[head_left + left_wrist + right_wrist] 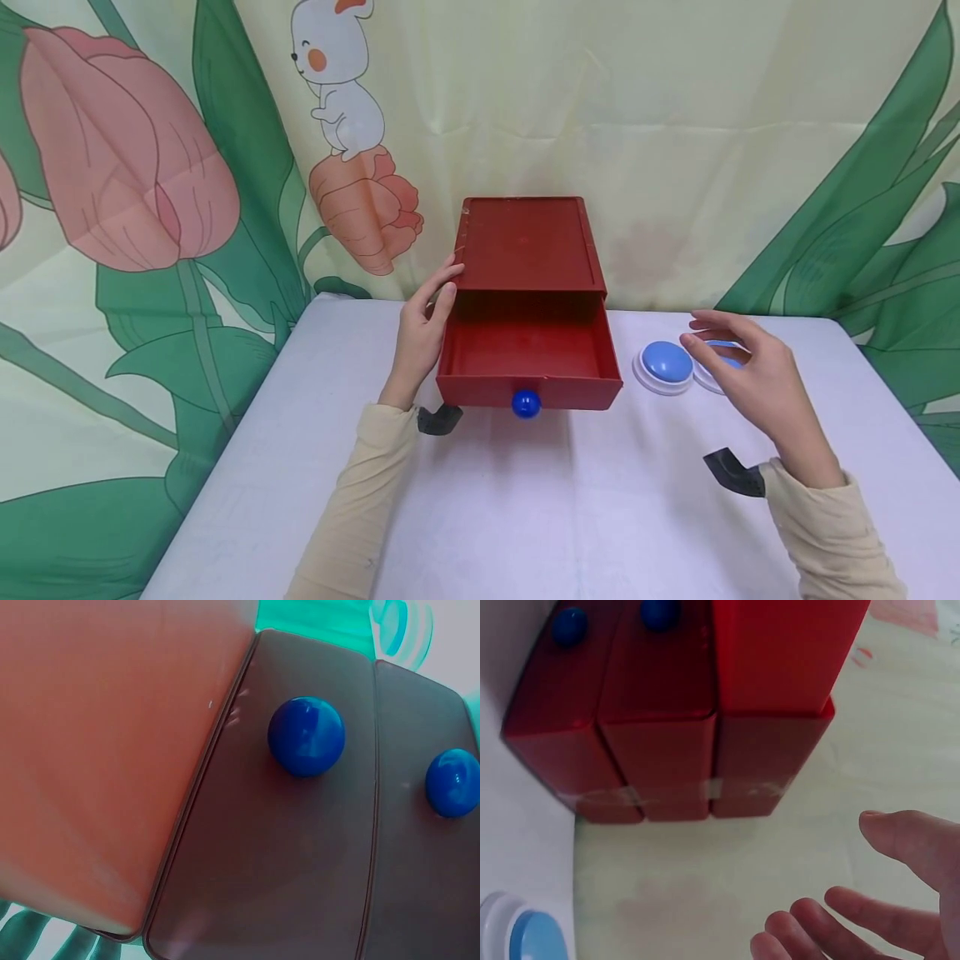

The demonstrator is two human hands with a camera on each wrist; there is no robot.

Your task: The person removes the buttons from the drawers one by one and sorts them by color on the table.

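Observation:
A red drawer cabinet [525, 242] stands at the back of the table. Its top drawer [528, 392] is pulled out toward me, with a blue round knob [527, 404] on the front and the red floor inside showing. My left hand [422, 333] rests against the cabinet's left side, fingertips near the top edge. In the left wrist view, two lower drawer fronts [262, 840] with blue knobs sit pushed in below the extended drawer. My right hand [750, 367] hovers with loosely bent fingers and nothing in them, partly hiding one of two blue dome buttons [667, 362] on white bases.
The white table [570, 517] extends in front of the cabinet. Behind it hangs a printed curtain [675, 150] with tulips, a rabbit and a carrot. Strips of clear tape [714, 787] cross the cabinet's side. A black strap piece [735, 473] juts from the right wrist.

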